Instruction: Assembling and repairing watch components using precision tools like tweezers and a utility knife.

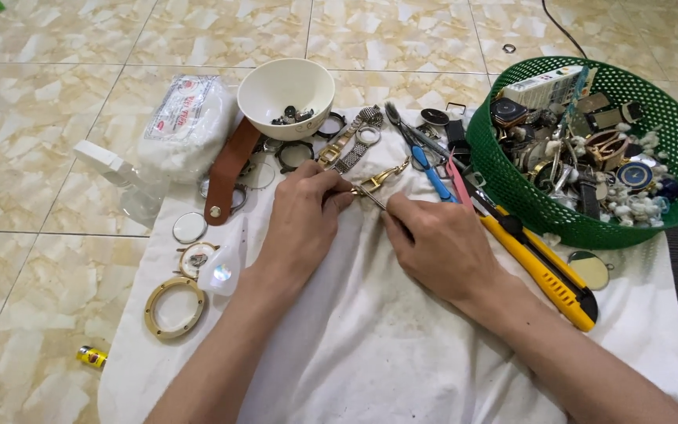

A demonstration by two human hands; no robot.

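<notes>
My left hand [301, 224] pinches a small gold watch-band clasp [378, 178] against the white cloth [370, 345]. My right hand [437, 239] holds a thin metal tool [376, 199] whose tip touches the clasp. Just beyond the clasp lie gold and silver metal watch bands [347, 145] and several round watch bezels.
A white bowl [286, 93] with small dark parts sits at the back. A green mesh basket [668, 141] full of watch parts is at right. A yellow utility knife [543, 271], blue-handled pliers [431, 177], a brown leather strap [225, 173], a gold ring case [174, 308] and a plastic bag [182, 126] surround the hands.
</notes>
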